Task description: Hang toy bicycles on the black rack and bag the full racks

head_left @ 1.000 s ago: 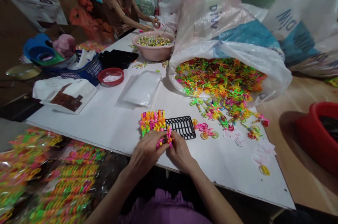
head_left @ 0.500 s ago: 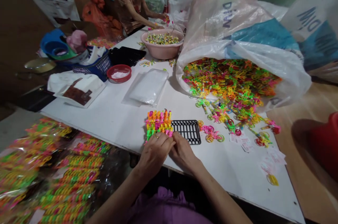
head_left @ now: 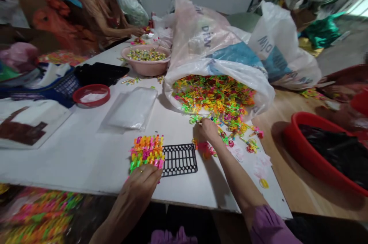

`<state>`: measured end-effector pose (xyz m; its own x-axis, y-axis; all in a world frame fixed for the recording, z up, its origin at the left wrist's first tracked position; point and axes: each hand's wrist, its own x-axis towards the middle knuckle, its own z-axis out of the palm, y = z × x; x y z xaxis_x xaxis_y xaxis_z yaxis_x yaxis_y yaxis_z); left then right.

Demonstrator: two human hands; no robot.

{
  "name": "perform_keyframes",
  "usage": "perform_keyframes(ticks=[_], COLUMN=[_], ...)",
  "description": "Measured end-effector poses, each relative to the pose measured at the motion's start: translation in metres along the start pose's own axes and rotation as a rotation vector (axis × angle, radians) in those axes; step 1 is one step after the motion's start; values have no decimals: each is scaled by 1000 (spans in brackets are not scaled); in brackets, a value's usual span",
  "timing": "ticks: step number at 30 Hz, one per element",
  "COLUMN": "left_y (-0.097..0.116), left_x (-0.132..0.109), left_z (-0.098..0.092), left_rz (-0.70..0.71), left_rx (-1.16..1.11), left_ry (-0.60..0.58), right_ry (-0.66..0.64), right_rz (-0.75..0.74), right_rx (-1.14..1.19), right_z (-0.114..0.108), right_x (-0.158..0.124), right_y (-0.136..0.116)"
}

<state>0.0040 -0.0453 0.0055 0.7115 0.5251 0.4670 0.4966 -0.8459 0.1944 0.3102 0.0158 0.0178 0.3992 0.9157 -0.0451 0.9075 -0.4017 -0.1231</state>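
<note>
A black plastic rack (head_left: 180,159) lies near the table's front edge. Its left part carries rows of small bright plastic toys (head_left: 147,146), while the slots on the right are bare. My left hand (head_left: 140,184) is bent over the near side of the rack, fingers closed on its loaded end. At the edge of a loose heap of colourful plastic toys (head_left: 230,115), my right hand (head_left: 208,129) has its fingertips pinched on one small toy, mostly hidden by the fingers. The heap spills from a big white plastic bag (head_left: 176,92).
Clear plastic sleeves (head_left: 132,109) lie left of the bag. Behind them stand a red dish (head_left: 92,100) and a pink basin (head_left: 146,66) of small pieces. A red tub (head_left: 296,136) stands at right. Another person (head_left: 105,21) works at the far end.
My right hand has left the rack and reached forward and right to the toy heap. My left hand stays at the loaded end. The view has swung to the right.
</note>
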Motion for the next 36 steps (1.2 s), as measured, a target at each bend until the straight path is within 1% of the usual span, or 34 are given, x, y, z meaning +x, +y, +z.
perform_keyframes(ticks=[2, 3, 5, 6, 8, 10, 11, 13, 15, 17, 20, 22, 24, 26, 29, 31, 33, 36], left_y=[0, -3, -15, -22, -35, -43, -44, -44, -41, -40, -41, -43, -44, -42, -31, -20, -11, -5], left_x=[5, 8, 16, 19, 24, 28, 30, 32, 33, 33, 31, 29, 27, 28, 39, 51, 62, 69], left_z=[-13, -20, -33, -37, -40, -37, -34, -29, -25, -24, -23, -23, -26, -30, -34, -30, -22, -7], left_rz=[-47, -99, -231, -284, -326, -345, -360, -397, -414, -420, -431, -431, -420, -403, -375, -337, -304, -298], left_rx=[-5, -2, 27, 43, 49, 29, 25, 29, 30, 21, 4, -4, -17, -21, -6, -36, -75, -88], left_ry=[26, 65, 129, 127, 58, -4, 1, 44, 63, 33, -8, -16, -33, -44, -28, -43, -84, -112], right_ry=[-13, -16, -38, -65, -126, -148, -154, -195, -250, -266, -270, -292, -303, -290, -220, -173, -143, -117], right_rz=[39, 56, 52, 32, -25, -76, -97, -141, -171, -188, -245, -268, -249, -232, -268, -290, -321, -425], right_rx=[-94, -110, -36, 71, 416, 788, 925, 1079, 1142, 1171, 1186, 1172, 1158, 1158, 1122, 1093, 1033, 889], right_z=[8, 10, 12, 11, 10, 12, 14, 19, 21, 21, 25, 33, 42, 50, 55, 57, 59, 61], right_x=[9, 10, 9, 7, -5, -23, -34, -55, -72, -82, -89, -92, -95, -96, -94, -92, -90, -89], right_y=[-6, -9, -10, -10, -9, -13, -16, -26, -36, -46, -56, -60, -62, -65, -74, -82, -90, -93])
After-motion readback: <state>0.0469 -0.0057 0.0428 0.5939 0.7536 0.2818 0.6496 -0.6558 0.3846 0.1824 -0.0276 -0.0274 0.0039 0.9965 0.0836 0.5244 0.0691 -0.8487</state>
